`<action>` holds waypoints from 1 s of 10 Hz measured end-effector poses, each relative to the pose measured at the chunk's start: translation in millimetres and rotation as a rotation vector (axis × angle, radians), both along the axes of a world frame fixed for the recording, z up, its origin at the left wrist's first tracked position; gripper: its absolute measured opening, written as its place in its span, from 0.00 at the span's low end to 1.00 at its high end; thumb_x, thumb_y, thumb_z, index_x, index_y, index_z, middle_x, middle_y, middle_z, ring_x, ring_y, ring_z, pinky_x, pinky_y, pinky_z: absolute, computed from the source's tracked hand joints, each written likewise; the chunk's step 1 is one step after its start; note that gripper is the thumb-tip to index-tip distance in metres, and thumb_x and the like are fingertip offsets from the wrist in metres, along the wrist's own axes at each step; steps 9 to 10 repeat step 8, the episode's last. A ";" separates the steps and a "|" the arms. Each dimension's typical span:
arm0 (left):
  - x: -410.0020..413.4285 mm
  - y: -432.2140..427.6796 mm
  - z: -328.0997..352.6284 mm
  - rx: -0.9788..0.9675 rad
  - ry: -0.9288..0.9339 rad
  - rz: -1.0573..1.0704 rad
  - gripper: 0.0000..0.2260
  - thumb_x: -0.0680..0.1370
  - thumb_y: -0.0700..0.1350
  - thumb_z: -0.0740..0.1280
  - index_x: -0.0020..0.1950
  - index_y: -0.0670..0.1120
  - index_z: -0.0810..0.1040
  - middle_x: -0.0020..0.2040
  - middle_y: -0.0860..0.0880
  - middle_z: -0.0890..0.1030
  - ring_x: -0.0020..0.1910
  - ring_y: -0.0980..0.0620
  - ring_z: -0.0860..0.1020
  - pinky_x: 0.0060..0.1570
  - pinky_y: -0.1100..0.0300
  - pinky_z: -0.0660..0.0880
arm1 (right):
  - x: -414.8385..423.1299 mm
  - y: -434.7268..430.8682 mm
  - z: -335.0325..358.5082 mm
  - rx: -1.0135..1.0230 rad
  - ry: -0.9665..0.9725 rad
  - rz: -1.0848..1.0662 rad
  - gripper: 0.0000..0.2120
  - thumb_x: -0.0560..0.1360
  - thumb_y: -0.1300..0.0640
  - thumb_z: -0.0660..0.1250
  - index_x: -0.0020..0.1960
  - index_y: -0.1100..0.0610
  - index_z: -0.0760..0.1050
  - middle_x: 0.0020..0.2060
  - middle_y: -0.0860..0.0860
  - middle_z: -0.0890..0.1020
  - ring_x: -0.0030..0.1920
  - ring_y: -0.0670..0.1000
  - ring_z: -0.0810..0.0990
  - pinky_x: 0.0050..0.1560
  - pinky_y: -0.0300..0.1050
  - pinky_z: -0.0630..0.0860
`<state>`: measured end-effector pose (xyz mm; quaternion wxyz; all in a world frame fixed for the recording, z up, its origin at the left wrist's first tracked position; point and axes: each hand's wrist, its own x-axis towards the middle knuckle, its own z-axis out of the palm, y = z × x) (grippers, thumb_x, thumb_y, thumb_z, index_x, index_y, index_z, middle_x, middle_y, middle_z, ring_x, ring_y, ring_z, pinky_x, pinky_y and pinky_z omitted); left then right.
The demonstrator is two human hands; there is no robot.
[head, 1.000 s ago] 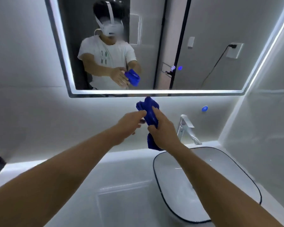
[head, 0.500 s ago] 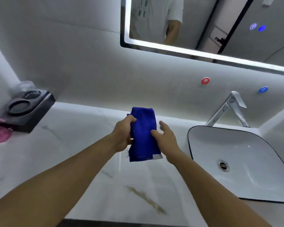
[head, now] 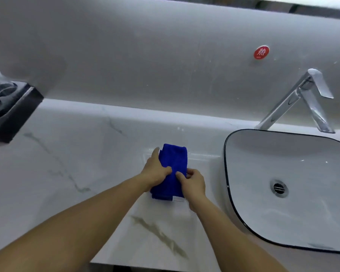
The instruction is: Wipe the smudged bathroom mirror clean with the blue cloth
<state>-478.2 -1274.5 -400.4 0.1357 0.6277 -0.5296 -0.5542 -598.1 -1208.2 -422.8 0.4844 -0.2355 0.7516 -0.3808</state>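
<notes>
Directly ahead of me, low in the head view, a folded blue cloth [head: 174, 163] sits lengthwise at the white marble countertop [head: 86, 154], just left of the basin [head: 227, 173]. I cannot tell whether it rests fully on the stone. My left hand [head: 155, 170] grasps its left side, with the thumb laid across the top of the fabric and the fingers running along the left edge. My right hand [head: 193, 183] pinches the right edge, thumb on top and fingers curled in. A small white label [head: 178, 199] shows at the cloth's near right corner.

To the right, the white basin has a thin black rim and a round metal drain [head: 279, 187]. A chrome faucet [head: 294, 99] angles up behind it against the grey wall [head: 145, 55], and a round red sticker [head: 261, 52] is stuck on the wall above. At the far left, a black tray [head: 14, 114] stands on the counter. Of the mirror [head: 312, 1], only a bright strip along its lower edge shows, at the top right.
</notes>
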 end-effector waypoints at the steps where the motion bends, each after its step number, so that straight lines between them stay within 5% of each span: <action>1: -12.3 4.8 -19.4 -0.171 -0.163 -0.102 0.34 0.76 0.41 0.68 0.78 0.52 0.55 0.67 0.46 0.68 0.58 0.45 0.75 0.56 0.50 0.78 | -3.4 -3.5 -14.8 0.025 0.068 0.011 0.12 0.76 0.52 0.69 0.56 0.51 0.69 0.44 0.43 0.76 0.42 0.42 0.77 0.31 0.32 0.72; 3: -3.2 22.6 -41.1 -0.447 -0.525 -0.446 0.25 0.81 0.48 0.62 0.77 0.50 0.61 0.77 0.46 0.59 0.73 0.47 0.62 0.68 0.54 0.67 | -8.9 -8.4 -29.6 0.066 0.359 0.190 0.16 0.76 0.47 0.67 0.59 0.52 0.69 0.42 0.42 0.75 0.39 0.43 0.76 0.40 0.40 0.76; 4: 3.4 22.4 -42.9 -0.601 -0.798 -0.739 0.24 0.82 0.53 0.55 0.78 0.49 0.58 0.80 0.46 0.51 0.77 0.45 0.52 0.69 0.49 0.63 | -9.5 -6.6 -28.3 0.102 0.548 0.263 0.18 0.76 0.44 0.66 0.61 0.52 0.69 0.53 0.47 0.73 0.44 0.47 0.77 0.43 0.44 0.77; 6: 9.0 16.5 -31.7 -0.393 -0.836 -1.055 0.32 0.82 0.56 0.50 0.80 0.46 0.40 0.80 0.48 0.38 0.79 0.47 0.41 0.73 0.44 0.55 | -1.7 0.7 -24.0 0.128 0.720 0.464 0.26 0.82 0.49 0.57 0.77 0.51 0.55 0.69 0.51 0.67 0.63 0.53 0.70 0.57 0.50 0.75; 8: 31.5 17.4 29.1 -0.512 -0.929 -1.043 0.29 0.77 0.57 0.62 0.74 0.47 0.62 0.72 0.47 0.67 0.72 0.46 0.63 0.66 0.46 0.64 | 12.4 16.8 33.8 0.313 0.750 0.632 0.13 0.76 0.56 0.60 0.60 0.55 0.71 0.58 0.53 0.75 0.57 0.55 0.74 0.57 0.52 0.76; 10: 31.5 17.4 29.1 -0.512 -0.929 -1.043 0.29 0.77 0.57 0.62 0.74 0.47 0.62 0.72 0.47 0.67 0.72 0.46 0.63 0.66 0.46 0.64 | 12.4 16.8 33.8 0.313 0.750 0.632 0.13 0.76 0.56 0.60 0.60 0.55 0.71 0.58 0.53 0.75 0.57 0.55 0.74 0.57 0.52 0.76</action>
